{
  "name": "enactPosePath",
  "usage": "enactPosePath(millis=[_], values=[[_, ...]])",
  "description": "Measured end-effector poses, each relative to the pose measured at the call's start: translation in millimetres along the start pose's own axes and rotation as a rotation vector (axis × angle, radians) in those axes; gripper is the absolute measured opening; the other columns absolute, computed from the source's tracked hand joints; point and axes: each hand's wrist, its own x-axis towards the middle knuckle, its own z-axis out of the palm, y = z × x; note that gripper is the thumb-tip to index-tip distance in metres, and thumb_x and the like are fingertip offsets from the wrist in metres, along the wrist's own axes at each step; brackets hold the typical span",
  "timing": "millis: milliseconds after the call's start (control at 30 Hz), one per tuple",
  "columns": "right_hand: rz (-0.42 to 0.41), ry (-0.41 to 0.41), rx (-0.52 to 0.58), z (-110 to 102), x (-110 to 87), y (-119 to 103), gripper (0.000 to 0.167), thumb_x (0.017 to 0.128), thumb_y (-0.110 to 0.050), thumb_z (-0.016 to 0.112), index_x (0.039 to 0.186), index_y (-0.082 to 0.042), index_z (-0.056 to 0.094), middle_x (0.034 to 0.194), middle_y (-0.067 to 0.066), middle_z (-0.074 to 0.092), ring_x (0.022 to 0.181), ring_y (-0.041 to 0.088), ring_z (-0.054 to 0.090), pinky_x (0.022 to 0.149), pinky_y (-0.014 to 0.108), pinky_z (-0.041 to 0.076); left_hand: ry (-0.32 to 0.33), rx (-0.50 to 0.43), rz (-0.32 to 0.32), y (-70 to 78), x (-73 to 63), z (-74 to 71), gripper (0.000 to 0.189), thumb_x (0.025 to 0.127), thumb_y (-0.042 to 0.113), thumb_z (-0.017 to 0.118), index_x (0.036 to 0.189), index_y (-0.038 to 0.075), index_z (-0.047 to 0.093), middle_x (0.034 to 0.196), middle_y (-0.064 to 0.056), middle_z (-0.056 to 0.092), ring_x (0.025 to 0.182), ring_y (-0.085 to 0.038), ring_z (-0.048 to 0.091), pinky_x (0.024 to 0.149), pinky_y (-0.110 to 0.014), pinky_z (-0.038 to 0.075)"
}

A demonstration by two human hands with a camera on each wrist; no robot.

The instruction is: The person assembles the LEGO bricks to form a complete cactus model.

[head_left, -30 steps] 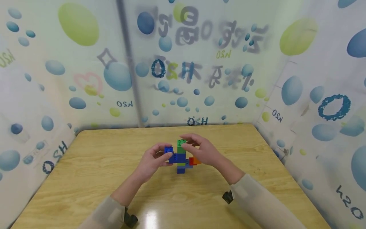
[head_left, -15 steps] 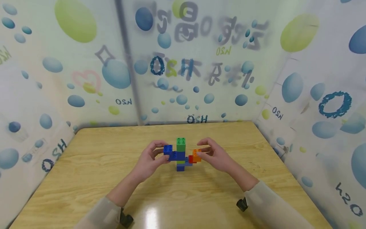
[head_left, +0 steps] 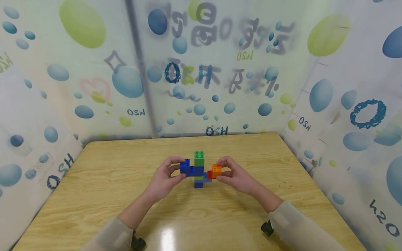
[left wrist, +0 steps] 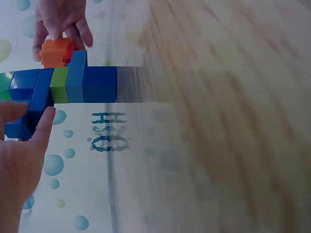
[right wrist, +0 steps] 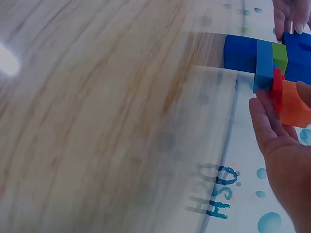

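A tower of toy building blocks stands on the wooden table. A green block tops it, with a long blue block below reaching left, then a lime block, a lighter blue block reaching right, and a dark blue base block. My left hand pinches the upper blue block at the end of the left arm between thumb and fingers. On the right arm, a red block carries an orange block. Thumb and fingers of my right hand pinch that orange block.
The light wooden table spreads around the tower on all sides. Patterned wall sheets with bubbles and lettering enclose its back and both sides. Each sleeve has a small dark device near the cuff.
My right hand has left the green top block, moved right and down, and now pinches the orange block. My left hand has stayed at the blue block on the left arm.
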Motion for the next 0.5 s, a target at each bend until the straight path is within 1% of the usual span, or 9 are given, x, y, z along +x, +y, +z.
enactPosePath(millis=[133,267,400,500], values=[[-0.011,0.003,0.022,1.6,1.7,3.0,0.045,0.107,0.000,0.067,0.144,-0.012,0.044,0.152,0.025,0.042,0.125,0.038,0.070,0.099,0.025,0.063,0.004,0.002,0.015,-0.5,1.0,0.8,0.049,0.101,-0.011,0.069,0.146,0.002,0.055,0.158,-0.022,0.049,0.143,-0.044,0.054,0.101,-0.027,0.062],[-0.012,0.007,0.044,2.3,2.7,3.2,0.050,0.106,0.004,0.067,0.147,-0.011,0.043,0.151,0.027,0.042,0.123,0.036,0.070,0.099,0.026,0.063,0.006,0.006,0.024,-0.2,2.9,0.9,0.055,0.100,-0.011,0.070,0.150,0.004,0.055,0.159,-0.022,0.048,0.143,-0.045,0.054,0.101,-0.026,0.062],[0.003,0.028,0.041,2.2,4.5,1.8,0.055,0.104,0.005,0.068,0.150,-0.013,0.043,0.151,0.027,0.043,0.118,0.033,0.070,0.099,0.027,0.064,0.007,0.025,0.014,0.0,5.1,0.1,0.064,0.099,-0.010,0.072,0.157,0.009,0.052,0.158,-0.021,0.046,0.144,-0.043,0.054,0.101,-0.025,0.062],[0.004,0.044,0.025,1.3,6.4,1.0,0.057,0.104,0.005,0.069,0.152,-0.013,0.044,0.150,0.027,0.045,0.114,0.031,0.071,0.098,0.026,0.064,0.011,0.038,-0.005,-0.2,7.4,-0.2,0.070,0.099,-0.009,0.073,0.161,0.012,0.049,0.156,-0.020,0.045,0.143,-0.041,0.054,0.101,-0.025,0.062]])
